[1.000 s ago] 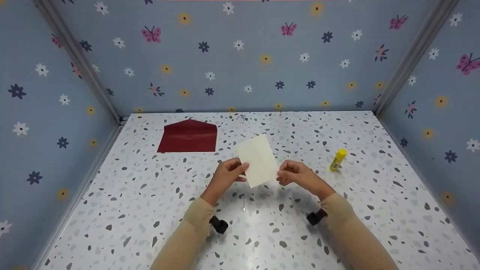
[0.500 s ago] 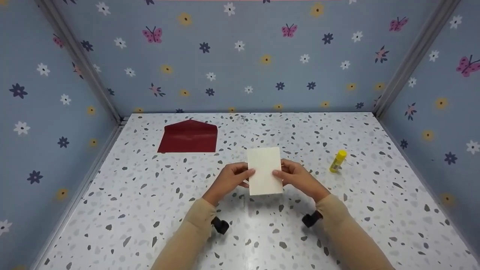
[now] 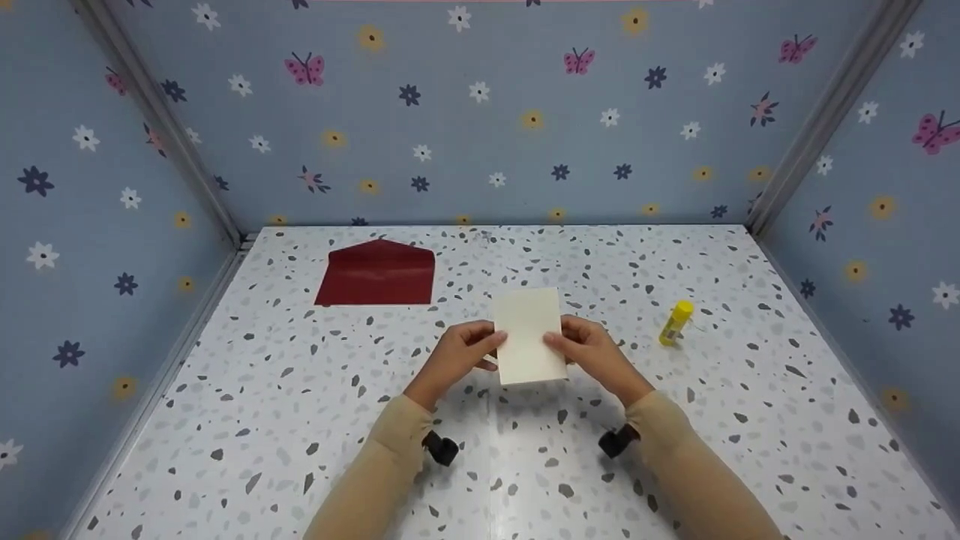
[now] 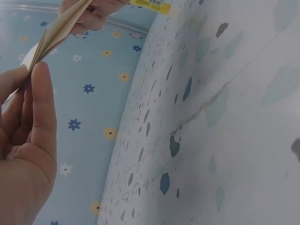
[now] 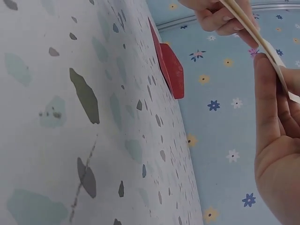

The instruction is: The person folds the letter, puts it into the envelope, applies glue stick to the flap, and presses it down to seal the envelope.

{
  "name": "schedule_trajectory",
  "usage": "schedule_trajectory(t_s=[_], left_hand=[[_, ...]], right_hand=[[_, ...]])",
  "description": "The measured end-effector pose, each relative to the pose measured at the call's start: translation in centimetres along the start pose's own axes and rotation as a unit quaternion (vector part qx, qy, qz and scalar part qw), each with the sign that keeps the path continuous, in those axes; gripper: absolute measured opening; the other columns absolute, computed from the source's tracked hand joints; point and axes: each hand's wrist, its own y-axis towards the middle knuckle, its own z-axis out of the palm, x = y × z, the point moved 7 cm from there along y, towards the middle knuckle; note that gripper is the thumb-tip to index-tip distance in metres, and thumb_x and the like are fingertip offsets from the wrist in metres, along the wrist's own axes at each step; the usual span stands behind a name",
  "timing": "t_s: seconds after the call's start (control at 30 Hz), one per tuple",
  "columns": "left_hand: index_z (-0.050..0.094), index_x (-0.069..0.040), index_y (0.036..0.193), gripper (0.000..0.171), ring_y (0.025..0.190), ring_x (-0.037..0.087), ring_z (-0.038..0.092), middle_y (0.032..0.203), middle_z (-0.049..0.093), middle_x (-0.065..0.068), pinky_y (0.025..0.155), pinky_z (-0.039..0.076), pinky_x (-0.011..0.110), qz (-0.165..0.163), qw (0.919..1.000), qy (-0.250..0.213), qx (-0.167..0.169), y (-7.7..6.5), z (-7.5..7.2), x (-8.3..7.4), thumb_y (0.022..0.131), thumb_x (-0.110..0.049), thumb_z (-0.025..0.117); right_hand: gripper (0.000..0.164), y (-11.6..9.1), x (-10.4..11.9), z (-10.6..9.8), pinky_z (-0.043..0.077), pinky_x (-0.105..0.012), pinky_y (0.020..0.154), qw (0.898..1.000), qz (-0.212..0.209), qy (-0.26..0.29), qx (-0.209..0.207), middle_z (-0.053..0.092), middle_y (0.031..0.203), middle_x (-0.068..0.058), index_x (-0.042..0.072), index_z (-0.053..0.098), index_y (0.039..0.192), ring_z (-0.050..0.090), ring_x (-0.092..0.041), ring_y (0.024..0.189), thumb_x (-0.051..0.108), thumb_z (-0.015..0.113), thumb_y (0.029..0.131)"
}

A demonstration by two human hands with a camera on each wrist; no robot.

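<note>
Both hands hold a folded cream paper [image 3: 531,337] upright in front of the body, above the table. My left hand [image 3: 454,358] pinches its left edge, thumb on the near face and fingers behind. The right hand [image 3: 596,354] pinches the opposite edge the same way. Seen edge-on in the left wrist view, the paper [image 4: 55,33] shows several thin layers, slightly apart at the edge. A red envelope [image 3: 379,281], its pointed flap raised away from me, lies at the back left. To the right of the right hand is a yellow glue stick [image 3: 676,322].
The speckled white table [image 3: 315,390] is bounded by flowered blue panels at the back and sides, with grey metal strips at the corners. A small black camera [image 3: 441,450] is strapped at the left wrist, another [image 3: 618,441] at the right.
The paper, earlier tilted in the left hand with the right hand at its edge, has turned upright, and the right hand has gripped it. Over the last half second it has risen slightly.
</note>
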Motion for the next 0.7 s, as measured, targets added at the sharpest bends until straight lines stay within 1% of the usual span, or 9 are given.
schedule_trajectory(t_s=[0.07,0.17,0.27,0.33,0.43,0.5,0.57,0.63,0.7], left_hand=[[0.07,-0.004,0.118,0.035,0.09,0.021,0.068,0.103,0.068,0.013,0.073,0.06,0.036,-0.001,1.0,0.006,-0.005,0.0,-0.5,0.1,0.098,-0.032,0.067],[0.071,-0.008,0.12,0.035,0.091,0.022,0.068,0.106,0.067,0.019,0.074,0.06,0.036,-0.001,0.9994,0.027,-0.021,0.1,-1.9,0.3,0.097,-0.034,0.068],[0.072,-0.01,0.118,0.034,0.092,0.023,0.067,0.108,0.067,0.022,0.075,0.059,0.035,-0.002,0.9971,0.064,-0.042,0.4,-3.6,0.5,0.097,-0.035,0.067],[0.073,-0.011,0.116,0.031,0.09,0.024,0.067,0.106,0.069,0.021,0.075,0.059,0.035,-0.001,0.9931,0.102,-0.056,0.6,-4.7,0.6,0.097,-0.035,0.067],[0.074,-0.012,0.116,0.028,0.091,0.026,0.066,0.102,0.07,0.015,0.077,0.057,0.037,-0.005,0.9834,0.166,-0.073,0.9,-6.4,0.8,0.098,-0.032,0.066],[0.074,-0.011,0.116,0.026,0.091,0.024,0.065,0.101,0.071,0.009,0.078,0.055,0.037,-0.004,0.9728,0.216,-0.084,1.0,-7.4,0.8,0.099,-0.03,0.066],[0.074,-0.01,0.116,0.026,0.092,0.022,0.064,0.1,0.071,0.004,0.08,0.054,0.038,-0.005,0.9629,0.252,-0.096,1.2,-8.3,0.9,0.099,-0.027,0.066],[0.074,-0.009,0.116,0.025,0.093,0.019,0.064,0.102,0.07,0.0,0.082,0.053,0.037,-0.004,0.953,0.284,-0.105,1.5,-9.0,0.8,0.099,-0.025,0.066],[0.073,-0.007,0.117,0.025,0.093,0.019,0.064,0.103,0.069,0.001,0.084,0.054,0.038,-0.006,0.9485,0.298,-0.107,1.8,-9.5,0.8,0.099,-0.023,0.065]], right_hand=[[0.05,-0.1,0.1,-0.1,0.057,-0.033,0.074,1.0,0.0,0.001,-0.001,0.07,0.108,-0.013,0.003,0.063,0.128,0.067,-0.026,0.092,0.038,0.071,0.094],[0.05,-0.1,0.0,-0.5,0.057,-0.033,0.074,1.0,-0.001,0.002,-0.002,0.07,0.109,-0.013,0.002,0.061,0.13,0.067,-0.025,0.092,0.036,0.07,0.095],[0.052,-0.2,-0.3,-1.1,0.057,-0.032,0.075,1.0,0.004,0.002,-0.009,0.07,0.111,-0.013,0.002,0.06,0.133,0.068,-0.025,0.094,0.036,0.07,0.095],[0.054,-0.2,-0.5,-1.4,0.057,-0.033,0.077,1.0,0.008,0.003,-0.013,0.07,0.113,-0.013,0.002,0.059,0.135,0.068,-0.025,0.095,0.037,0.07,0.095],[0.056,-0.3,-0.7,-1.6,0.057,-0.033,0.078,1.0,0.013,0.002,-0.017,0.069,0.115,-0.013,0.003,0.058,0.136,0.068,-0.025,0.096,0.037,0.071,0.095],[0.056,-0.3,-0.9,-1.7,0.057,-0.033,0.078,1.0,0.016,0.003,-0.016,0.069,0.115,-0.014,0.003,0.058,0.137,0.068,-0.025,0.096,0.037,0.071,0.095],[0.057,-0.3,-1.0,-1.9,0.057,-0.033,0.077,1.0,0.017,0.003,-0.017,0.069,0.116,-0.014,0.003,0.057,0.138,0.068,-0.025,0.096,0.037,0.071,0.095],[0.058,-0.4,-1.1,-1.9,0.058,-0.034,0.078,1.0,0.015,0.007,-0.012,0.069,0.117,-0.014,0.002,0.056,0.139,0.068,-0.026,0.098,0.037,0.07,0.095],[0.058,-0.4,-1.1,-1.9,0.058,-0.035,0.078,1.0,0.014,0.011,-0.009,0.068,0.119,-0.015,0.002,0.055,0.14,0.068,-0.026,0.099,0.037,0.07,0.095]])
